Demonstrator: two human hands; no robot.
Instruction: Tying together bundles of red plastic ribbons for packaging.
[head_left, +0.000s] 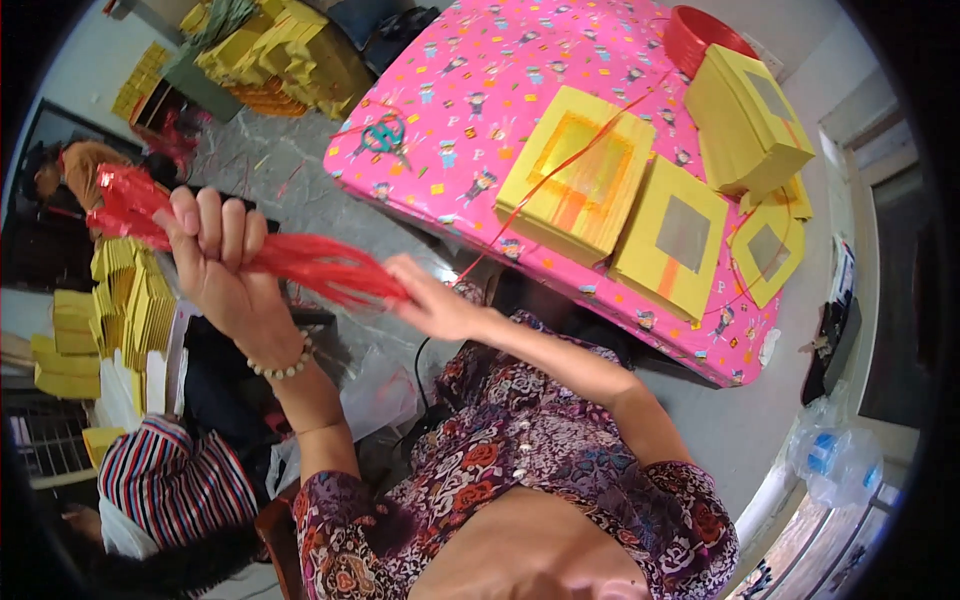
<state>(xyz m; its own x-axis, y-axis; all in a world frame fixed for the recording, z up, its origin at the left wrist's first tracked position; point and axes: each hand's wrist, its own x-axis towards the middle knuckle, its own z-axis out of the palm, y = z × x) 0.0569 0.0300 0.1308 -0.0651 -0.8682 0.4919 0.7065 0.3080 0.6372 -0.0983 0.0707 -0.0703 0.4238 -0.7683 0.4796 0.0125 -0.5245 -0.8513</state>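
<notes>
A bundle of red plastic ribbon strands (320, 267) stretches between my two raised hands, left of my body. My left hand (222, 255), a beaded bracelet on its wrist, is closed round the bundle; a shiny red end sticks out beyond the fist. My right hand (437, 298) is closed on the other end of the strands, its fingertips partly hidden. One long red strand (560, 165) runs from the table's far side, over a stack of yellow window-cut card pieces (515, 193), down toward my right hand.
Teal-handled scissors (384, 136) lie on the pink patterned table cover (460, 110). More yellow stacks (735, 130) and a red basin (705, 38) stand at the far right. Two other people, one in a striped top (178, 483), are at the left, near piled yellow card (130, 300).
</notes>
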